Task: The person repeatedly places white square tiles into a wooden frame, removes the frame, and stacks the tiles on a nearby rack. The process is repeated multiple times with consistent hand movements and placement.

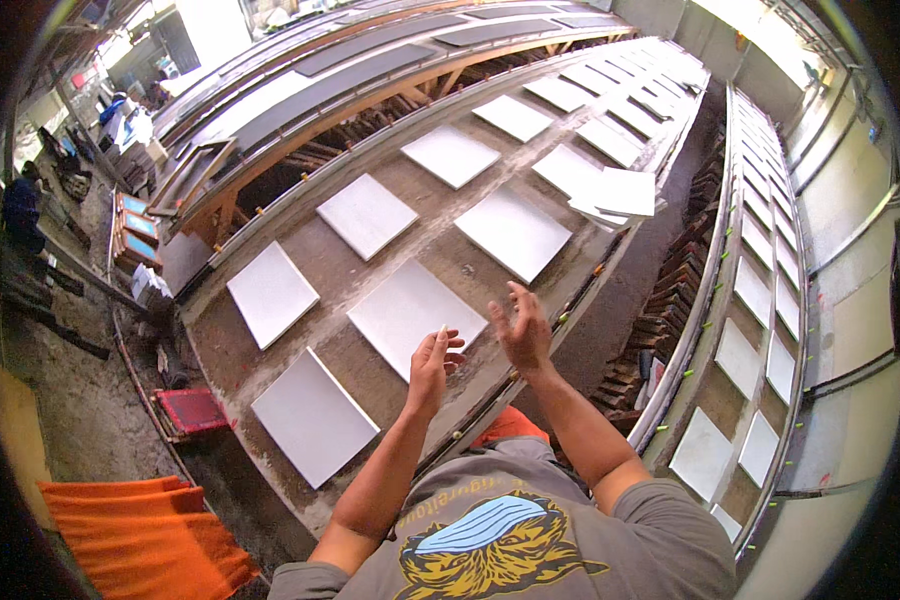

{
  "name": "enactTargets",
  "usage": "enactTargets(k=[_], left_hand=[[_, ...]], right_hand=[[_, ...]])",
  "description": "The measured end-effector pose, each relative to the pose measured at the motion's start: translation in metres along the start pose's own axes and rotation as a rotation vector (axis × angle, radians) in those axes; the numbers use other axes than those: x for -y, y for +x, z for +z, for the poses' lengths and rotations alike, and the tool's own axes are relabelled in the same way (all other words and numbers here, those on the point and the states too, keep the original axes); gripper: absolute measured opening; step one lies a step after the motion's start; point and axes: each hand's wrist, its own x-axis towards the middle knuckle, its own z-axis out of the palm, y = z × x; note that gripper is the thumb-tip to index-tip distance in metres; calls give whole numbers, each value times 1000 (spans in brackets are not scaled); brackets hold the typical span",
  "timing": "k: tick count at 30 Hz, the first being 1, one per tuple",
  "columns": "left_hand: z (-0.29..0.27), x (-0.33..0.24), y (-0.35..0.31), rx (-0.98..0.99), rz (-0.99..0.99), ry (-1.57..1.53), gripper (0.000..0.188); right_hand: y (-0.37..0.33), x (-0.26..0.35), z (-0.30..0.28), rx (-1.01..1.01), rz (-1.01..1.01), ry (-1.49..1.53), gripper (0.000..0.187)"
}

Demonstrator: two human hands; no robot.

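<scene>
Both my hands are raised in front of me over a long brown bench that carries two rows of white square tiles. My left hand has its fingers curled, and a small white stick pokes up from the fingertips. My right hand is beside it, a little apart, fingers spread, holding nothing. Just beyond the hands lies the nearest white tile. Another tile lies to its left, near the bench's end.
A loose stack of white tiles sits farther along the bench. A second bench with tiles runs along the right. Dark moulds fill the gap between them. An orange cloth and a red crate lie at lower left. A person is at far left.
</scene>
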Motion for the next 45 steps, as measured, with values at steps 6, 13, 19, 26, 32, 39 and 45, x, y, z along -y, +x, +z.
enactTargets(k=[6, 13, 19, 26, 32, 39, 45], left_hand=[[60, 20, 53, -10, -54, 9, 42], [176, 43, 150, 12, -98, 51, 43], [254, 54, 204, 75, -97, 13, 39], [271, 64, 219, 35, -141, 61, 40], [259, 59, 226, -24, -153, 46, 41], [242, 55, 226, -74, -142, 9, 40], [206, 18, 261, -147, -79, 198, 55]], right_hand=[[100, -131, -47, -255, 282, 111, 72], [204, -261, -75, -392, 800, 368, 89], [257, -331, -77, -454, 1010, 525, 106], [294, -359, -70, -408, 1166, 696, 103], [308, -366, -66, -447, 1190, 825, 82], [305, -331, -87, -426, 1248, 643, 77], [260, -345, -90, -183, 783, 838, 81]])
